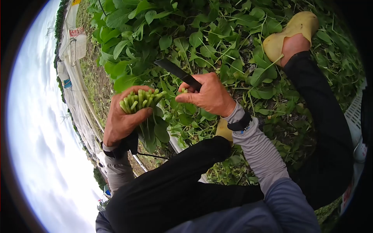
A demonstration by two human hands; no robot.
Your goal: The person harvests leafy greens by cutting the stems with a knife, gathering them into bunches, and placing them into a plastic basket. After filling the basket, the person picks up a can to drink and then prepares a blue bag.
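Has cut greens [135,105] clamped in left hand [115,123], knife [175,71] gripped in right hand [213,95] beside the greens; apparently leaves plants [124,23] beyond the greens uncut.

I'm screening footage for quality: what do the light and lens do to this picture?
Head view: strong wide-angle curvature with black borders, the scene tipped sideways; pale, very bright sky; soft, diffuse light on the cut stems, which look fairly sharp; black trousers losing fold detail.
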